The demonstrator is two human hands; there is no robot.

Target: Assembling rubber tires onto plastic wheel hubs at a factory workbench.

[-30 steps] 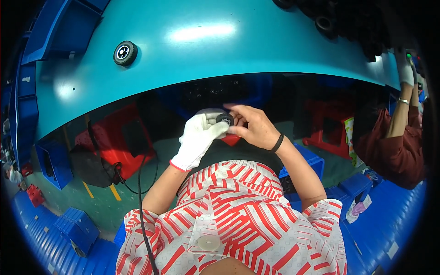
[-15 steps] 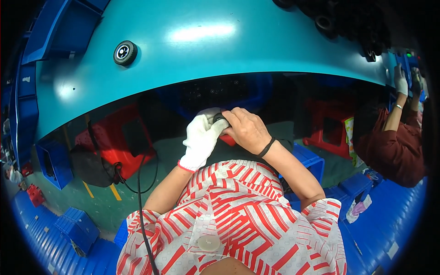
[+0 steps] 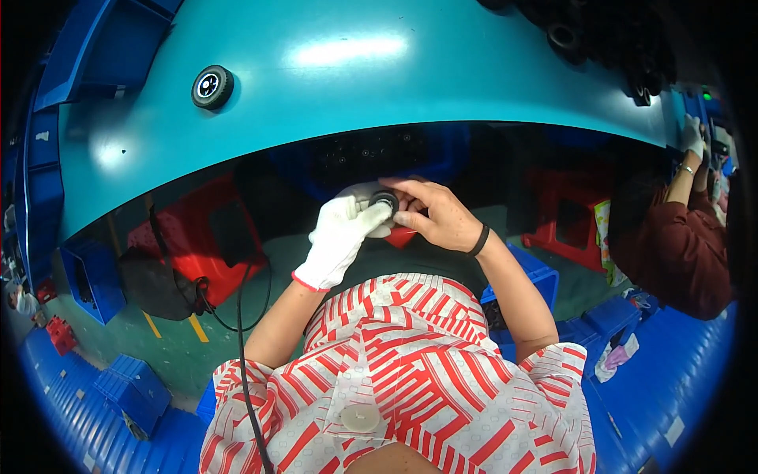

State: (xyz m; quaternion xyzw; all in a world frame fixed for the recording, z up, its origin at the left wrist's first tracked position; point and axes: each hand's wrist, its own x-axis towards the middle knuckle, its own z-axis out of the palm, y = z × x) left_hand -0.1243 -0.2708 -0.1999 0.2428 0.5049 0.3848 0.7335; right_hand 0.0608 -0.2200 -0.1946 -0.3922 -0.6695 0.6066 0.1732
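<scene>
My left hand [image 3: 338, 237], in a white knitted glove with a red cuff, grips a small black wheel [image 3: 384, 199] between thumb and fingers, just below the table edge. The thumb lies over the wheel's face, so part of it is hidden. My bare right hand [image 3: 442, 217], a black band round its wrist, curls its thumb and fingers against the wheel's right side. Behind both hands, under the table edge, is a dark blue bin [image 3: 446, 158] with several small black parts in it. Another black wheel with a white-ringed hub [image 3: 212, 87] lies on the table.
The turquoise table [image 3: 332, 91] curves across the front, with a heap of black wheels [image 3: 600, 39] at its far right. Blue bins [image 3: 99, 59] stand at the left. Red stools [image 3: 568, 225] flank me. A black cable [image 3: 241, 355] hangs at my left. A co-worker's sleeve [image 3: 679, 253] is at the right.
My right fingers have loosened and spread from their closed grip, so more of the wheel shows. The left hand keeps hold of it. The co-worker's hands have shifted slightly.
</scene>
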